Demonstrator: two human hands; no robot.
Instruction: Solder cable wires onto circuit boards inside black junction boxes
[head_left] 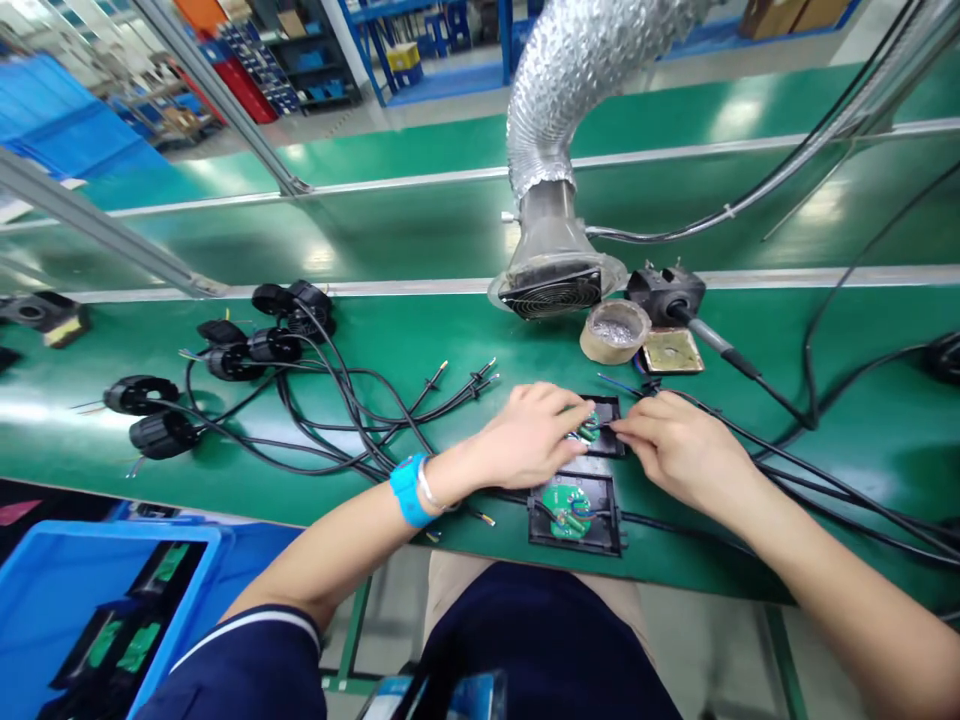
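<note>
- Head view: my left hand (529,435) comes in from nine o'clock, fingers partly apart and fingertips over the green circuit board (592,433); I cannot tell whether they grip anything.
- My right hand (686,445) meets it from three o'clock, thumb and forefinger drawn together at the right edge of the upper black case (609,442); whatever sits between those fingertips is too small for me to make out.
- The upper black case lies on the green bench (420,330) between my two hands, holding that board, which my left fingers partly hide.
- At six o'clock from it, just beside, I see the lower black case (604,495) with its own round board (559,505) and wires; a black cable runs off toward four o'clock.
- Just past twelve stands a cardboard roll (616,350) with shiny bits inside; at one, a soldering iron (720,345) rests in its holder (666,290).
- Between eleven and twelve, an extractor nozzle (551,225) hangs from a silver duct (555,100).
- Toward nine and ten, black cables tangle among round black fittings (163,435).
- Out at eight, below bench level, a blue bin (187,535) holds more cases with green boards (112,640).
</note>
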